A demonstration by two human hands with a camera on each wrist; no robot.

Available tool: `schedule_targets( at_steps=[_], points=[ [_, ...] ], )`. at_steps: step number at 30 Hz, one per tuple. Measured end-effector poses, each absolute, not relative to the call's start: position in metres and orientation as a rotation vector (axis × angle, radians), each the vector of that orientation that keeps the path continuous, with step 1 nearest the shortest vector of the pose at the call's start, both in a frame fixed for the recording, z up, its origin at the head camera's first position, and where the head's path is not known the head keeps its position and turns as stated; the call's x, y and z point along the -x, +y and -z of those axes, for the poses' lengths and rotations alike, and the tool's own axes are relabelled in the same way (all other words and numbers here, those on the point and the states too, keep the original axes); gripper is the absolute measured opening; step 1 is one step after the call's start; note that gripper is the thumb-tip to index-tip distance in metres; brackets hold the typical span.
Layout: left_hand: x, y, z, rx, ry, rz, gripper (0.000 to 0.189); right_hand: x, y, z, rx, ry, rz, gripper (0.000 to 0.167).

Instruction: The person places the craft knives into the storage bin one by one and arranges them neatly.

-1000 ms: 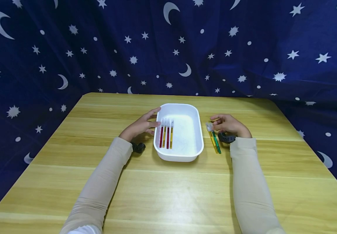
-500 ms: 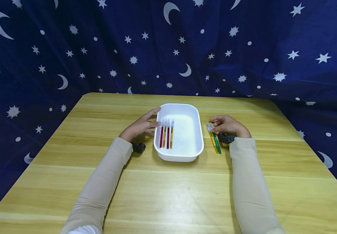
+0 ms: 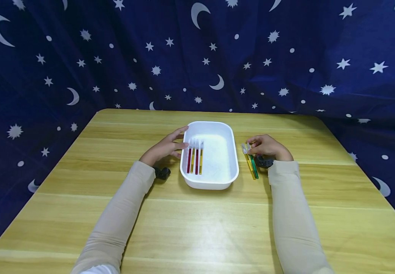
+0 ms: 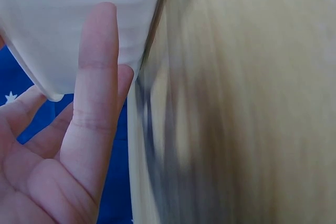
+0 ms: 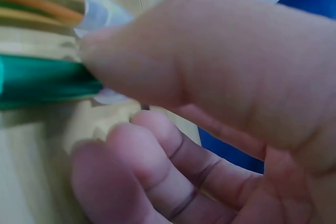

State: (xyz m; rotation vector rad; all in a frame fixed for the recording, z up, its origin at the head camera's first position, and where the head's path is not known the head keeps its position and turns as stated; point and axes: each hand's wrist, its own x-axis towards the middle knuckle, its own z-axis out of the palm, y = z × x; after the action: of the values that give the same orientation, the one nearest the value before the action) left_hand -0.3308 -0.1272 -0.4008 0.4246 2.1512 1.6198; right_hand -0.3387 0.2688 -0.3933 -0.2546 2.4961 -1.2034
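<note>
A white rectangular tub [image 3: 219,181] stands mid-table. Inside, along its left side, lie several capped craft knives [image 3: 196,161] in a row, red and gold by turns. My left hand [image 3: 164,146] rests against the tub's left side with fingers extended; the left wrist view shows a straight finger [image 4: 97,72] by the outer wall. To the right of the tub, my right hand [image 3: 267,146] pinches the translucent cap end of a green craft knife [image 3: 254,167]. In the right wrist view the thumb covers part of that cap. A gold craft knife [image 3: 250,167] lies just left of it.
Both knives outside the tub lie close together on the wooden table [image 3: 204,232]. Black wrist devices sit on the left wrist [image 3: 162,173] and right wrist [image 3: 264,161]. A dark blue cloth [image 3: 183,57] with moons and stars hangs behind the table.
The green craft knife has shifted slightly at its cap and lower end, with my right fingers closing in on its cap. My left hand and the tub stay put.
</note>
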Motion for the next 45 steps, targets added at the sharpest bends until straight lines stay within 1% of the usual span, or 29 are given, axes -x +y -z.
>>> schedule_targets(
  at_steps=[21,28,45],
  points=[
    [0.33,-0.127,0.401,-0.43,2.153,-1.621,0.075,0.338,0.266,0.392,0.189,2.468,1.232,0.052],
    [0.33,-0.127,0.401,-0.429,2.152,-1.621,0.076,0.336,0.268,0.39,0.214,2.445,1.295,0.051],
    [0.331,-0.128,0.401,-0.421,2.145,-1.624,0.076,0.333,0.266,0.381,0.197,2.398,1.485,0.057]
  ],
)
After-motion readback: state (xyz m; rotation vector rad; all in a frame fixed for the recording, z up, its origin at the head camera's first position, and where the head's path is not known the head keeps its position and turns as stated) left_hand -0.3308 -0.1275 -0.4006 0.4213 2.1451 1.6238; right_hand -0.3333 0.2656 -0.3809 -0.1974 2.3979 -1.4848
